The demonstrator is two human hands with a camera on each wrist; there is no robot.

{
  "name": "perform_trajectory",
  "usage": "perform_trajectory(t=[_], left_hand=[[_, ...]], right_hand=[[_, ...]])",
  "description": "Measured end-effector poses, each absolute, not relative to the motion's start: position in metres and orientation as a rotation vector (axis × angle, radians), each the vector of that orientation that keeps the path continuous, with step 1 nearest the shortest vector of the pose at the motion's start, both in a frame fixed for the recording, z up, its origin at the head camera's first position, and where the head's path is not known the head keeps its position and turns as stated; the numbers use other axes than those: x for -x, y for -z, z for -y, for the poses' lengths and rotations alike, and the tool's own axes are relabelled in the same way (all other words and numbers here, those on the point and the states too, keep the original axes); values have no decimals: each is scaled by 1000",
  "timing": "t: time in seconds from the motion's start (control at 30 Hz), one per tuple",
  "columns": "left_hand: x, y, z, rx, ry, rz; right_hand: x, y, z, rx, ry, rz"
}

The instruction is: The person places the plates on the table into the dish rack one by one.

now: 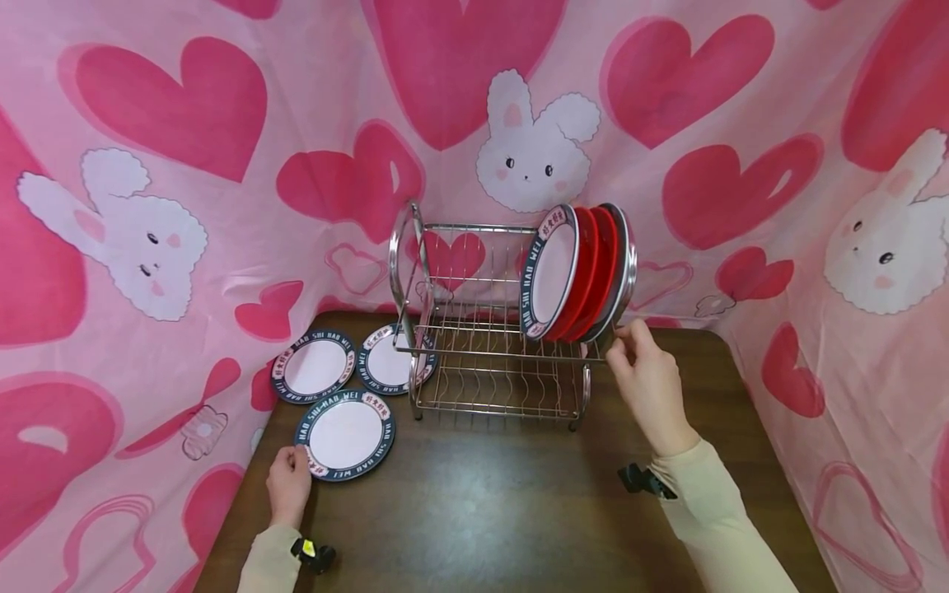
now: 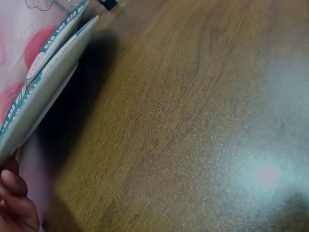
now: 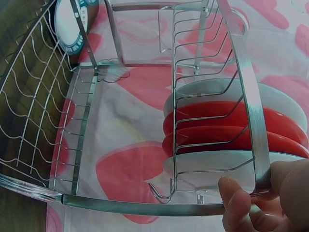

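At the left, my left hand (image 1: 289, 486) pinches the near edge of a white plate (image 1: 344, 435) with a dark blue lettered rim. In the left wrist view the underside of that plate (image 2: 43, 92) shows, with a dark shadow beside it and fingers (image 2: 14, 186) at its lower edge. My right hand (image 1: 648, 387) grips the right front corner of a two-tier metal dish rack (image 1: 504, 356). The rack's upper tier holds, at its right end, a blue-rimmed plate (image 1: 550, 272), red plates (image 1: 582, 276) and another dark-rimmed plate (image 1: 619, 284), all on edge.
Two more blue-rimmed plates, a left one (image 1: 314, 366) and one beside the rack (image 1: 381, 360), lie behind the held plate. A brown wooden table (image 1: 482, 502) carries everything. Pink cloth (image 1: 326, 74) with hearts and rabbits hangs close behind and at both sides.
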State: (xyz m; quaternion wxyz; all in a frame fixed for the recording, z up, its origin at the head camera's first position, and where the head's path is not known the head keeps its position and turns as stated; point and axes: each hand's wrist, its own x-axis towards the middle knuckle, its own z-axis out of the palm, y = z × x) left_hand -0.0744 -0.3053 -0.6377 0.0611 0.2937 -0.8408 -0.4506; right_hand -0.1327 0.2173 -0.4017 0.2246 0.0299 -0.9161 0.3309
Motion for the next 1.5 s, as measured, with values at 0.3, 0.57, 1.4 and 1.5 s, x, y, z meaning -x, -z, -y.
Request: perform_trajectory(t=[0.3, 0.57, 1.4, 1.5], left_hand=[[77, 633, 304, -832, 1315, 2466], [77, 626, 302, -810, 1352, 2434], [82, 580, 293, -751, 1478, 2333], [82, 574, 293, -727, 1484, 2312]], right_hand=[[133, 400, -216, -83, -923, 2531], [134, 399, -218, -85, -926, 2521], [133, 403, -217, -67, -959, 2489], [133, 403, -216, -65, -956, 2480]])
